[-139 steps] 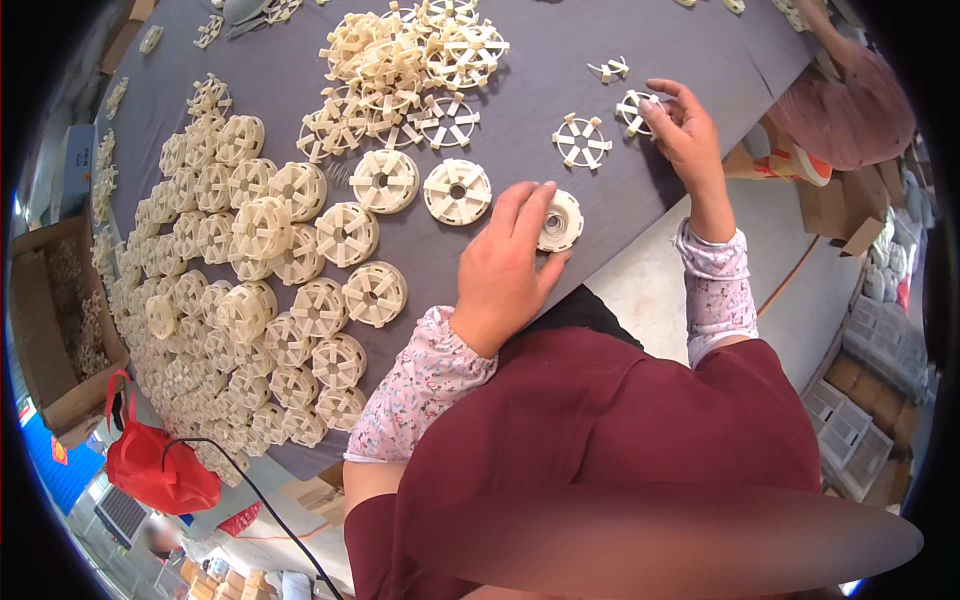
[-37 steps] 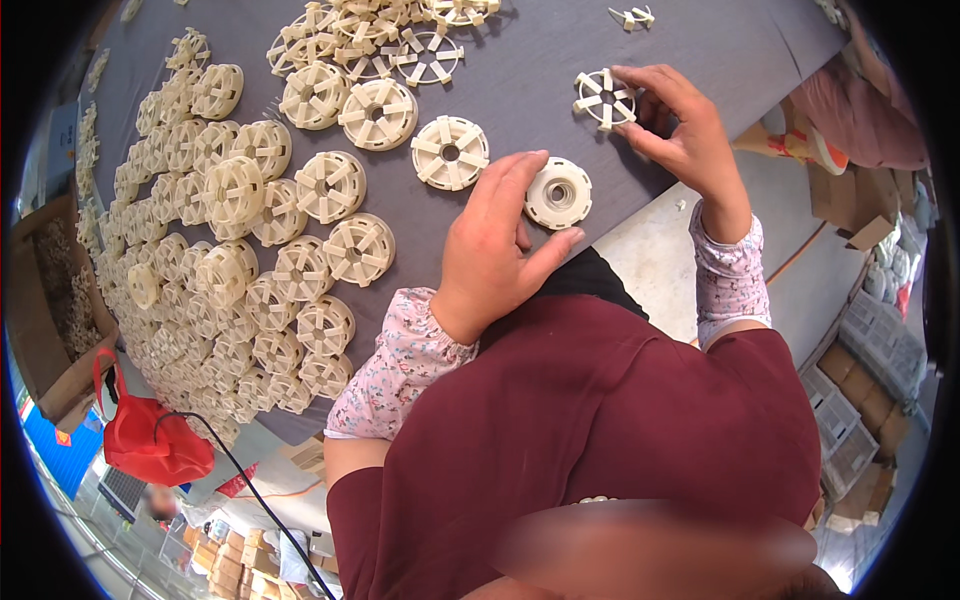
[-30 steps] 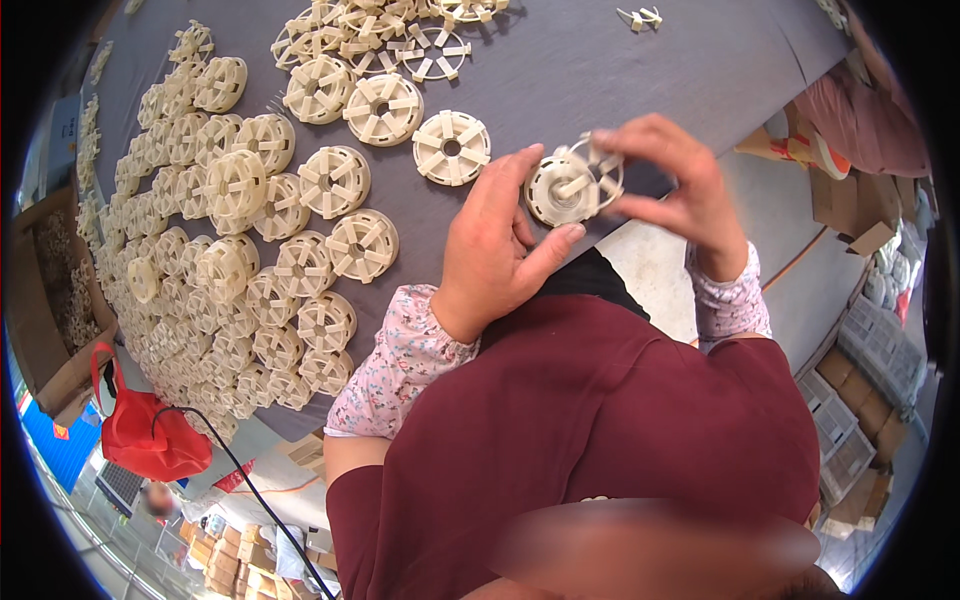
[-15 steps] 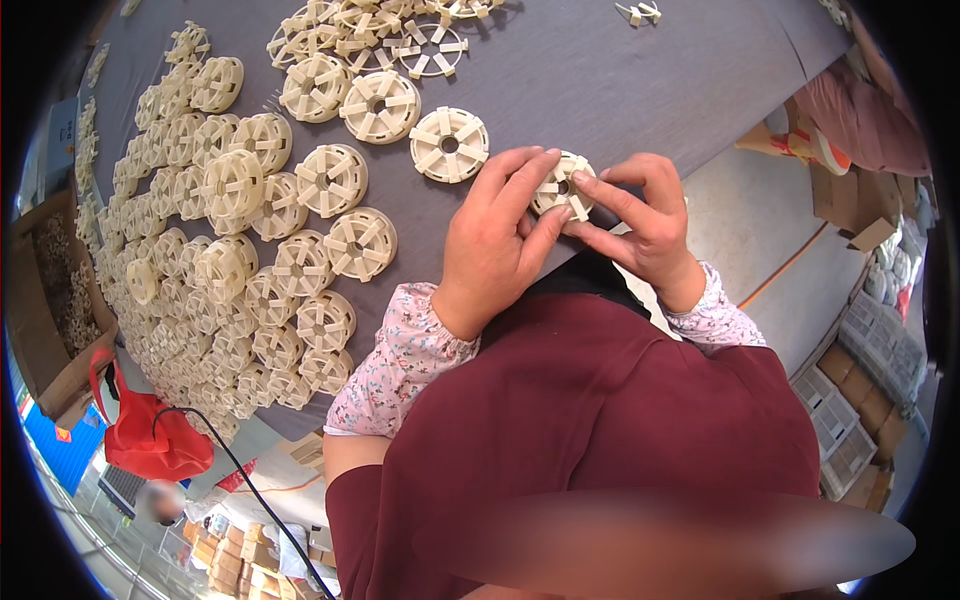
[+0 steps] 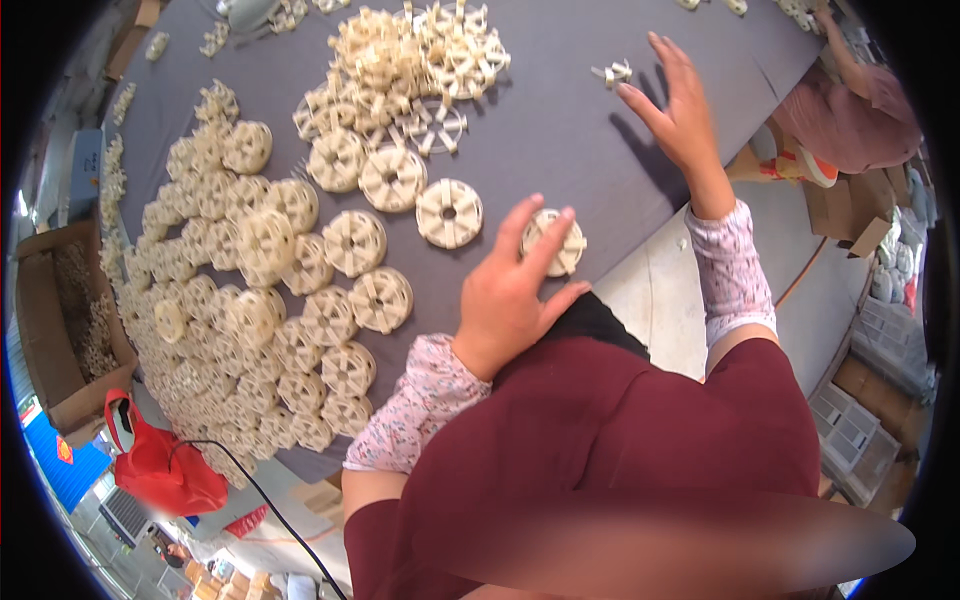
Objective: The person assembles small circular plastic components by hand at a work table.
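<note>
right hand (image 5: 680,120) leaves the wheel, now reaching open-fingered, empty, toward small spoke piece (image 5: 612,72) | left hand (image 5: 510,295) – fingers pressing cream wheel (image 5: 556,243) flat on grey table (image 5: 560,140) | next insert likely

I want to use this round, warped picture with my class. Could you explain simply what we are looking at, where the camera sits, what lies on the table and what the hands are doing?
The camera is worn on a person's head and looks down, so its wide lens bends the edges. No machine here: two bare hands reach in from below. The left hand presses on a cream wheel-shaped plastic part near the edge of the grey table. The right hand is stretched out, open, towards a small loose piece. To the left lie many finished wheels, and farther up a heap of loose parts. A cardboard box and a red bag sit beside the table.
</note>
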### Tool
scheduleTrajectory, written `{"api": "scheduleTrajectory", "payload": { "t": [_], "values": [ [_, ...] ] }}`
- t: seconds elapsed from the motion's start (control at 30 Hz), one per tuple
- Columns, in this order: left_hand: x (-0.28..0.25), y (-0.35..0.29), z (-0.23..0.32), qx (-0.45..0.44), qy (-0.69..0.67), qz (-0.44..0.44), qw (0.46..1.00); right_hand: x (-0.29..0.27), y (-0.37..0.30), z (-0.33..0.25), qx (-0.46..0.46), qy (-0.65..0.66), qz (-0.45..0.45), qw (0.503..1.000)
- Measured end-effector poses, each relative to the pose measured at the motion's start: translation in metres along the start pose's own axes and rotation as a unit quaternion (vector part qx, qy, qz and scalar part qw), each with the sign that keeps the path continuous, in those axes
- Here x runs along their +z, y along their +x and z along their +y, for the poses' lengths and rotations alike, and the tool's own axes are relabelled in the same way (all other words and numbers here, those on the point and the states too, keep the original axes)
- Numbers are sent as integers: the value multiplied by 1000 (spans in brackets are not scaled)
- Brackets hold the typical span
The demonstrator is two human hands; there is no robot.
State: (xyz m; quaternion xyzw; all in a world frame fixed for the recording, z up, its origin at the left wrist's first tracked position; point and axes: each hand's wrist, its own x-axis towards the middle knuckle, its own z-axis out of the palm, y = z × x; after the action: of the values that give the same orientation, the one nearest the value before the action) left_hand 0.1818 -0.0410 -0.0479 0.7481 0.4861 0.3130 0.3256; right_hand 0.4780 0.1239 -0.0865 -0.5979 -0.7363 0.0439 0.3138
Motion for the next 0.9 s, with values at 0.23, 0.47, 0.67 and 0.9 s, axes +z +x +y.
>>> {"api": "scheduleTrajectory", "payload": {
  "t": [0.23, 0.47, 0.67, 0.9],
  "values": [
    [-21, -4, -18, -110, 100, 105, 983, 64, 83, -19, -70, 221, -134, 963],
    [-27, 6, -24, -103, 103, 143, 979, 124, 208, 16, -145, -182, -9, 972],
    [-24, 7, -28, -79, 91, 155, 981, 144, 244, 27, -138, -136, -51, 980],
    [-27, 5, -29, -38, 103, 174, 979, 107, 180, 34, -150, -136, -108, 973]
  ]
}}
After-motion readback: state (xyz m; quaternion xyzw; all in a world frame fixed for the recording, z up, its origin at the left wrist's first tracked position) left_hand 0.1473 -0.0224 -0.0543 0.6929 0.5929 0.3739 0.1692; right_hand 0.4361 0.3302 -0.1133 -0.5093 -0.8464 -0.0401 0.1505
